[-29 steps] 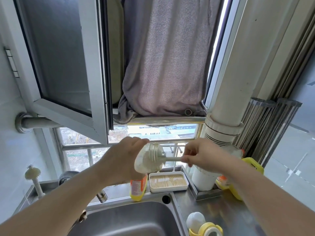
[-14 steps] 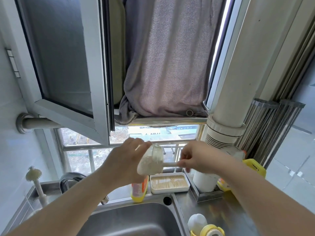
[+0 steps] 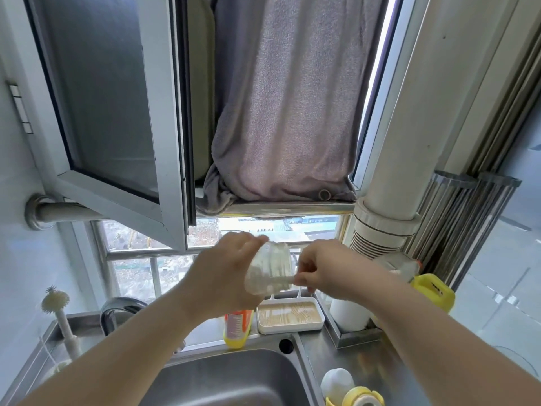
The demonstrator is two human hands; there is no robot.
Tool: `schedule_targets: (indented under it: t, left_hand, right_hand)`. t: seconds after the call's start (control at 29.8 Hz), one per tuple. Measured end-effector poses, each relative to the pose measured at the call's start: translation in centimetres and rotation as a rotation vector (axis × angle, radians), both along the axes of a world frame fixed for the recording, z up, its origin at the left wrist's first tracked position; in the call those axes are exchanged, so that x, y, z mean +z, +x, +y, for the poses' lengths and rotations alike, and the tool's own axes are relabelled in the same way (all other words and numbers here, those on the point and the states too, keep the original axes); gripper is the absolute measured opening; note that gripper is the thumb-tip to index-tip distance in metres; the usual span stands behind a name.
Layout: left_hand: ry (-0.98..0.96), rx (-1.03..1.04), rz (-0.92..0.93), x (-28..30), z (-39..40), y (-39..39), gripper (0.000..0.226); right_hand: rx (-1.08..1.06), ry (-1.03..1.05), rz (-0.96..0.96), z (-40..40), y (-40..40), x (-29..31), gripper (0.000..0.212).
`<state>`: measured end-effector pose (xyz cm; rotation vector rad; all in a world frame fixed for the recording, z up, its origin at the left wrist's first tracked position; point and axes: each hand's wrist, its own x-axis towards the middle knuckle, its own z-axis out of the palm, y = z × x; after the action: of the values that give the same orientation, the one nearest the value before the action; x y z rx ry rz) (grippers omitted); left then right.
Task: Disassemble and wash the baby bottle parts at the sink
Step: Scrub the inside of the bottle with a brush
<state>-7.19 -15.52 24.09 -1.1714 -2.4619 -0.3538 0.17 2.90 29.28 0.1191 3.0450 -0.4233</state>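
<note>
My left hand [image 3: 225,273] grips a clear baby bottle body [image 3: 269,269], held on its side above the steel sink [image 3: 234,376] with the mouth toward the right. My right hand [image 3: 322,271] pinches the handle of a bottle brush at the bottle's mouth; the brush head sits inside the bottle and is blurred. At the bottom right on the counter lie the white bottle cap [image 3: 336,382] and the yellow collar with teat [image 3: 361,398].
A chrome tap [image 3: 117,312] stands left of the sink, with a white teat brush [image 3: 58,312] further left. A yellow-orange detergent bottle [image 3: 237,326], a white soap tray [image 3: 289,317] and a yellow container [image 3: 433,291] line the back. An open window sash [image 3: 117,112] hangs overhead.
The brush has gone deeper into the bottle: my right hand moved left until it is at the bottle's mouth. The view tilted down slightly.
</note>
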Motion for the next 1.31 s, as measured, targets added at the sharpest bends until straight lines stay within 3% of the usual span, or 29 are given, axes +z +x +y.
schedule_targets:
  t: [0.1, 0.2, 0.34, 0.5, 0.71, 0.84, 0.97, 1.11, 1.31]
  left_hand:
    - [0.139, 0.009, -0.121, 0.2, -0.7, -0.2, 0.09]
    - [0.089, -0.038, -0.27, 0.7, 0.1, 0.7, 0.094]
    - [0.088, -0.014, -0.239, 0.6, -0.9, 0.0, 0.088]
    - [0.034, -0.033, -0.21, 0.2, 0.0, 0.7, 0.093]
    - [0.097, 0.022, -0.057, 0.6, -0.4, 0.6, 0.09]
    - [0.072, -0.039, 0.134, -0.4, -0.3, 0.4, 0.096]
    - [0.058, -0.158, 0.108, -1.7, -0.5, 0.1, 0.082]
    - [-0.053, -0.065, 0.124, 0.0, -0.9, -0.4, 0.105]
    - [-0.037, -0.004, 0.041, -0.2, -1.5, -0.6, 0.097]
  right_hand:
    - [-0.028, 0.214, 0.258, 0.7, 1.1, 1.2, 0.018]
    - [0.129, 0.441, 0.599, -1.1, 1.2, 0.2, 0.02]
    - [0.04, 0.294, 0.466, 0.9, 1.7, 0.3, 0.024]
    - [0.07, 0.298, 0.412, -1.0, 1.3, -1.1, 0.025]
    - [-0.024, 0.133, 0.437, -0.6, 1.4, -1.2, 0.022]
    - [-0.069, -0.212, 0.364, -0.7, 0.7, -1.5, 0.02]
    - [-0.1, -0.437, 0.226, -0.1, 0.9, -2.1, 0.016]
    - [-0.016, -0.471, 0.183, -0.7, 1.3, -2.2, 0.014]
    - [-0.056, -0.143, 0.124, 1.2, 2.0, -0.8, 0.016]
